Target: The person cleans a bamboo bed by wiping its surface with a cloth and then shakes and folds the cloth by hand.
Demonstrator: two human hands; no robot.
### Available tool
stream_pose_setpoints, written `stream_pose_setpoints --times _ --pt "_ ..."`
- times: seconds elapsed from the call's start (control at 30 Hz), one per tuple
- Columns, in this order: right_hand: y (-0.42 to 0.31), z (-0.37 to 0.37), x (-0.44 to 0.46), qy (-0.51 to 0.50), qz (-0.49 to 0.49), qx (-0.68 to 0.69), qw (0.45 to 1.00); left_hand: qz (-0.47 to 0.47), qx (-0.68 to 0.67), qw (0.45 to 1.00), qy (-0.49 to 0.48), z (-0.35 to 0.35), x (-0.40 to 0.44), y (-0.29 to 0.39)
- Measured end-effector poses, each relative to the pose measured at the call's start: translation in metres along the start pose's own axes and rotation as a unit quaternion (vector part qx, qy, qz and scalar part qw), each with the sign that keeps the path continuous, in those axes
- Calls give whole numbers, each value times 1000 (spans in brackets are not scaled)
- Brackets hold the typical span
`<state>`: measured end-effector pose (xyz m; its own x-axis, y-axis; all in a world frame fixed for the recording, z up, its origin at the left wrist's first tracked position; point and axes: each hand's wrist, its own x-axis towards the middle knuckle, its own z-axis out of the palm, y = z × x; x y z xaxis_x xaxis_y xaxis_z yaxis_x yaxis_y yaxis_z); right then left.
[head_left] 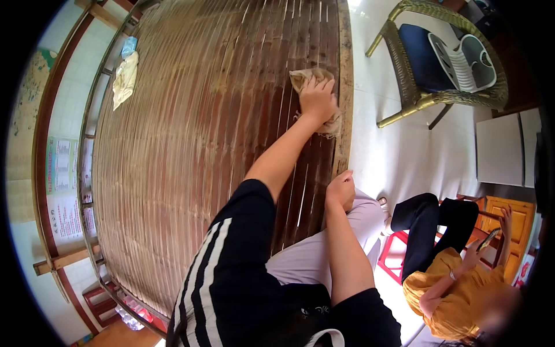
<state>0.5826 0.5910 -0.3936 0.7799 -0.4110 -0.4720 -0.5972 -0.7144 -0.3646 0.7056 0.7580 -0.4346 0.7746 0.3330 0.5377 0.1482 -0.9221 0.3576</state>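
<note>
My left hand presses a damp-looking beige cloth onto the bamboo-slat bed surface, close to its right edge. Its fingers curl over the cloth, which bunches out above and below them. Around the cloth the slats look darker and wet in patches. Curled into a loose fist, my right hand rests at the wooden edge rail beside my knee. Nothing shows in that fist, though its palm side is hidden.
A pale yellow cloth and a blue packet lie at the bed's far left. On the right, a wicker armchair holds a grey-white plastic rack. A person in a mustard top sits at lower right, holding a phone.
</note>
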Motion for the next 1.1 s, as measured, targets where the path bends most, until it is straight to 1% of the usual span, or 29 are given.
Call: stream_pose_setpoints --times 0.07,0.17,0.23,0.3,0.37,0.4,0.47,0.5,0.53,0.57,0.63,0.67,0.7,0.73,0.77,0.8,0.83,0.87,0.9,0.97,1.0,1.03,1.07,1.1 --pt "4 0 1 -6 -7 -1 1000 4 -62 997 -34 -19 -21 1" --pt "10 5 7 -3 -19 20 1000 -18 -87 990 -106 -61 -72 25" --pt "13 5 10 -13 -37 31 999 -9 -102 987 -122 -86 -115 41" --pt "18 1 11 -44 -69 41 996 2 -134 984 -115 -108 -156 52" --pt "25 1 17 -92 -106 82 987 14 -146 983 -112 -126 -187 58" --pt "34 22 37 -102 -144 130 976 1 -143 984 -108 -138 -194 65" --pt "41 27 43 -133 -190 192 954 -20 -148 981 -124 -145 -206 66" --pt "41 18 38 -157 -182 187 953 -31 -146 979 -139 -146 -210 65" --pt "43 10 30 -151 -193 207 947 -62 -154 974 -156 -154 -211 69" --pt "47 21 34 -137 -214 232 939 -70 -133 975 -164 -156 -213 69" --pt "52 24 27 -120 -222 263 931 -118 -140 967 -178 -163 -214 71" --pt "55 32 27 -78 -251 261 929 -149 -145 963 -174 -165 -213 74" --pt "55 25 18 -64 -279 270 919 -181 -148 957 -171 -166 -213 75" --pt "59 18 9 -56 -290 275 915 -208 -186 950 -139 -162 -212 72" --pt "61 4 -3 -102 -288 319 897 -234 -225 940 -107 -156 -210 71" --pt "64 10 -4 -59 -352 345 868 -272 -252 927 -61 -152 -206 72" --pt "65 15 -2 -224 -291 407 836 -269 -300 914 -38 -149 -201 70" --pt "67 -2 -15 -312 -239 431 812 -270 -342 900 -17 -146 -196 71" --pt "71 -8 -19 -256 -321 354 840 -273 -384 882 4 -148 -190 74" --pt "71 -13 -24 -175 -407 292 848 -213 -424 879 33 -156 -177 82" --pt "70 -12 -22 -170 -405 296 848 -195 -450 870 46 -170 -170 98" --pt "69 -8 -18 -197 -391 365 822 -192 -450 871 45 -184 -163 112" --pt "69 -3 -15 -226 -375 431 789 -101 -429 895 67 -197 -158 124" --pt "68 4 -10 -229 -377 432 787 -8 -403 911 91 -207 -154 133"
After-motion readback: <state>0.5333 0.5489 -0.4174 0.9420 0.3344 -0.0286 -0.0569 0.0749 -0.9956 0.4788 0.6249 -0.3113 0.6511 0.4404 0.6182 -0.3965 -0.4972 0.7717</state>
